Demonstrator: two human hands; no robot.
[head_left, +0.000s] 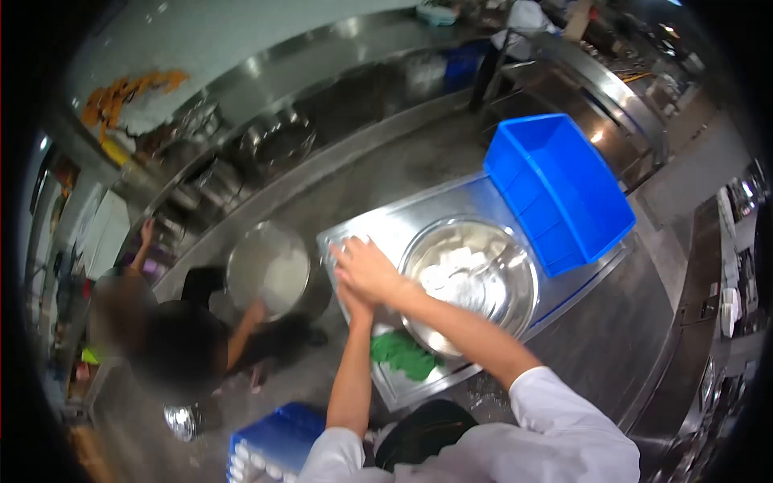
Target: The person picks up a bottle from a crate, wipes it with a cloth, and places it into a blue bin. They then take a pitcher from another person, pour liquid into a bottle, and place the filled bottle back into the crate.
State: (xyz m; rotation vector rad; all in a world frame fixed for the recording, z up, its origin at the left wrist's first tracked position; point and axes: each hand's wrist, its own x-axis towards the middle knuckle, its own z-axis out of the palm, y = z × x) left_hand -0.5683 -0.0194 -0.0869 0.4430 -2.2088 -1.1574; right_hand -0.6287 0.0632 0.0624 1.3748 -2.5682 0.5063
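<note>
Over the left end of the steel table (374, 225), my two hands meet. My right hand (368, 270) lies across the top, its fingers stretched out to the left. My left hand (353, 303) is underneath and touches it; its fingers are mostly hidden. No object shows between them. Just right of them is a wide, shiny steel bowl (527, 278) with bright reflections inside. A crumpled green cloth (403, 356) lies on the table at the near side, partly against the bowl.
A blue plastic bin (564, 193) stands at the table's far right end. Left, a co-worker (181, 350) reaches into a large round pot (233, 270) on the floor. A blue crate (282, 435) is at the bottom; a steel counter (322, 48) runs along the wall.
</note>
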